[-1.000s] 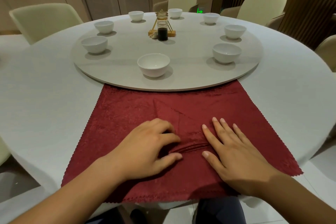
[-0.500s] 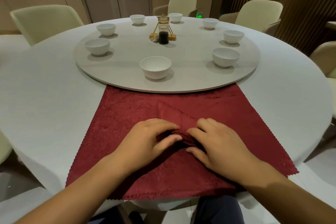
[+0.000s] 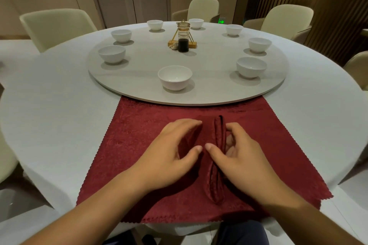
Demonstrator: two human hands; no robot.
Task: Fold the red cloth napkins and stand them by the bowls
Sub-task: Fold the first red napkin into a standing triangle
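one folded napkin (image 3: 218, 132) lies as a ridge on the flat cloth (image 3: 139, 145), short of the bowl (image 3: 175, 77). right hand (image 3: 241, 165) pinches it; left hand (image 3: 169, 157) arches beside, grip unclear. soft and light, likely to unfold: pinch all layers mid-length.

This is a restaurant banquet room: a large round white-clothed counter (image 3: 59, 125) carries a turntable (image 3: 209, 85) ringed with matching white bowls (image 3: 175, 77); a sauce bottle (image 3: 183, 40) stands at its centre; cream padded chairs (image 3: 57, 26) surround it; a green exit sign (image 3: 221, 21) glows behind.
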